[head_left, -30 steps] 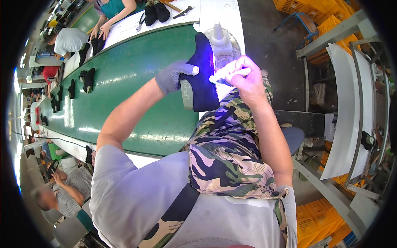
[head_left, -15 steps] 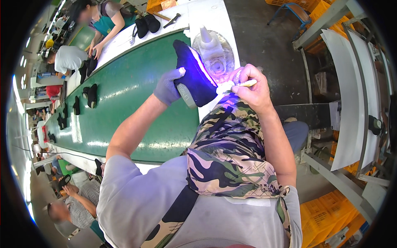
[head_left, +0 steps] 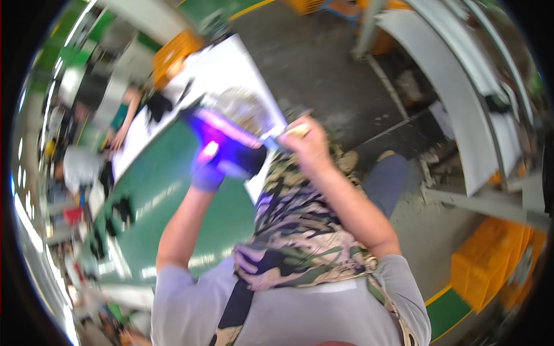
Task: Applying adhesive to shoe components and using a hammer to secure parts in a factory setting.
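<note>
My left hand, in a grey glove, is closed round a black shoe upper and holds it tilted above the green belt. Violet light falls on the shoe and glove, and a pale band runs along the shoe's upper edge. In my bare right hand is a brush with a yellowish handle, pinched in the fingers. Its head is by the near end of the shoe; blur hides whether they touch. Behind the shoe, a round, stained tray lies on the white tabletop.
A green conveyor belt carries several dark shoes at the left. Co-workers' arms reach to the table's far side. An orange crate stands at the far end. White panels on a rack and orange crates are at the right.
The whole view has turned and blurred. My hands, shoe and brush appear further left and lower in the picture. Both hands keep their holds, and violet light now covers more of the glove.
</note>
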A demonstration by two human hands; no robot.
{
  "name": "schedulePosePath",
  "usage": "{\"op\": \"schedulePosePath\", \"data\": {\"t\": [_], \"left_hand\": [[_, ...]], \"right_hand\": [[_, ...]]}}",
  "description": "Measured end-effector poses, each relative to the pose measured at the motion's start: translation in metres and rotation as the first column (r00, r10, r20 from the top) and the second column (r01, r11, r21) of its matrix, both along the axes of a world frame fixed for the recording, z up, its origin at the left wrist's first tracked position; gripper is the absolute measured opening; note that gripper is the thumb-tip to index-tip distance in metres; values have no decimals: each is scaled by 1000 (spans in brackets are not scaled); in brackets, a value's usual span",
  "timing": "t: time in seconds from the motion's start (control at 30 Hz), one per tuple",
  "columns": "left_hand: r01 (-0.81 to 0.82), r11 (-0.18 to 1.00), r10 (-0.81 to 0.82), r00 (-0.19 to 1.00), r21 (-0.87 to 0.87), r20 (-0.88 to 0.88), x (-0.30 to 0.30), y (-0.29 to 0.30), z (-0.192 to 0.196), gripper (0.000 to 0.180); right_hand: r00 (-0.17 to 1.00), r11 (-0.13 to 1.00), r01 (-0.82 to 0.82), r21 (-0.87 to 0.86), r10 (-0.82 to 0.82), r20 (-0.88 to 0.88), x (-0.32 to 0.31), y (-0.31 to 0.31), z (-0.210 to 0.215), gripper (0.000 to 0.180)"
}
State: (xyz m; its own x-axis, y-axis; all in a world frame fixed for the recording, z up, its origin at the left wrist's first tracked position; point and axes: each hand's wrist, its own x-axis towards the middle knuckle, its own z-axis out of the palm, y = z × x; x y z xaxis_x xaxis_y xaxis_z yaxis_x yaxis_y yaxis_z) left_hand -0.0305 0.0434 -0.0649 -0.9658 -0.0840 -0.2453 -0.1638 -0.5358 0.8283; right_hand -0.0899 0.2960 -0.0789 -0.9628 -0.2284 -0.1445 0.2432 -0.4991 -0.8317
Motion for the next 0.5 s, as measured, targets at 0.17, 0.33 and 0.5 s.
{"op": "schedulePosePath", "data": {"t": [0.17,0.33,0.5], "left_hand": [[62,951,-116,979,-302,-165,-21,55,41,73],[173,855,-279,948,-489,-152,-64,106,62,65],[179,745,-397,893,-643,-211,-129,192,104,50]], "right_hand": [[994,992,107,-70,-104,42,2,30,-25,20],[979,948,204,-245,-195,59,12,87,-18,20],[899,812,437,-387,-383,212,7,156,-49,20]]}}
